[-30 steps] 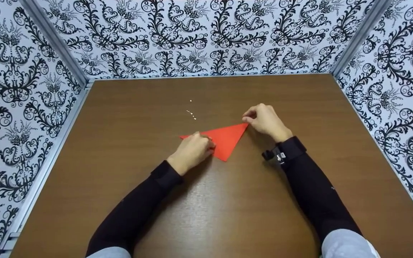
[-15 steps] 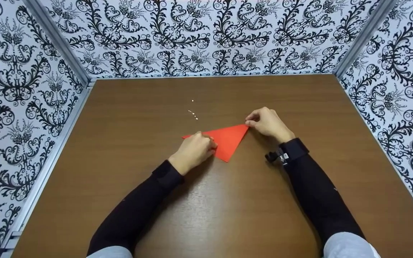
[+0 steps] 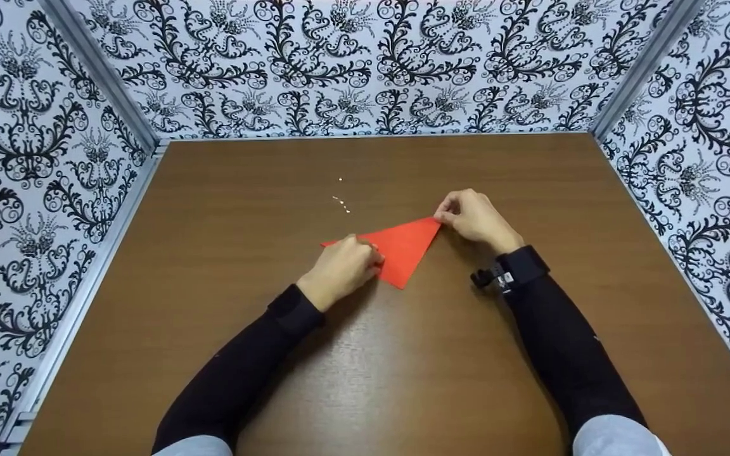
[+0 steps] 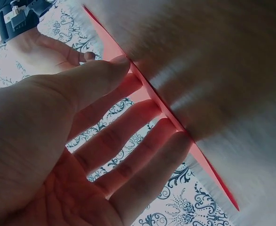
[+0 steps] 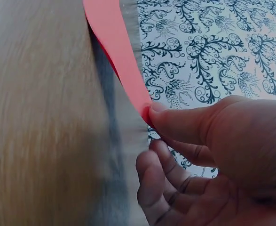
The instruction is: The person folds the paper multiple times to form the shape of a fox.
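A red sheet of paper [image 3: 406,247], folded to a triangle, lies on the brown table [image 3: 365,354]. My left hand [image 3: 343,269] rests on its left part, covering some of it. In the left wrist view the fingers [image 4: 149,162] reach out fairly straight, with their tips and the thumb tip pressing on the paper [image 4: 208,165]. At the far right corner, my right hand [image 3: 476,218] pinches the paper between thumb and forefinger. The right wrist view shows this corner of the paper [image 5: 121,56] slightly raised, while the other fingers are loosely bent.
Several tiny white bits [image 3: 341,202] lie on the table behind the paper. Patterned black-and-white panels [image 3: 365,69] stand at the back and on both sides, with grey metal posts [image 3: 102,69] at the corners. A small camera [image 3: 492,277] is strapped to the right wrist.
Both hands keep their places on the paper. The right hand and the paper shift very slightly, partly with the head view itself.
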Action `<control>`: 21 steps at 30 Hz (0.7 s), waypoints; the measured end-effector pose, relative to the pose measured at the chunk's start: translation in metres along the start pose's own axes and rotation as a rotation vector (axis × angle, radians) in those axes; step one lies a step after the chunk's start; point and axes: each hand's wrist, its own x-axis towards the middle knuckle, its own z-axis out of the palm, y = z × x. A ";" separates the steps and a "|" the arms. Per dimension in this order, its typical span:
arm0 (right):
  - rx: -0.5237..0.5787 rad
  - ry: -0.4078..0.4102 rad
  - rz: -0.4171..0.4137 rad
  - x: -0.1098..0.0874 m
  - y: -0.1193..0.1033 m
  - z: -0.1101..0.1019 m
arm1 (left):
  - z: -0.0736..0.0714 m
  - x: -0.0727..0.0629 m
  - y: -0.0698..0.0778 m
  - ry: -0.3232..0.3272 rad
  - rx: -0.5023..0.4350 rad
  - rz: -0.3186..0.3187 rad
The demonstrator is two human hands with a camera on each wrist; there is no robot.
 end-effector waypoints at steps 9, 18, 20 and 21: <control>0.084 -0.008 -0.024 -0.004 -0.007 -0.002 | -0.001 -0.004 -0.002 0.004 -0.012 -0.011; 0.165 0.032 -0.048 -0.003 -0.014 -0.007 | -0.014 0.004 -0.022 0.146 -0.025 -0.056; 0.178 0.043 -0.056 -0.004 -0.015 -0.008 | -0.034 0.003 -0.012 0.163 -0.023 -0.087; 0.181 0.050 -0.062 -0.004 -0.016 -0.009 | -0.038 0.003 -0.013 0.179 -0.021 -0.096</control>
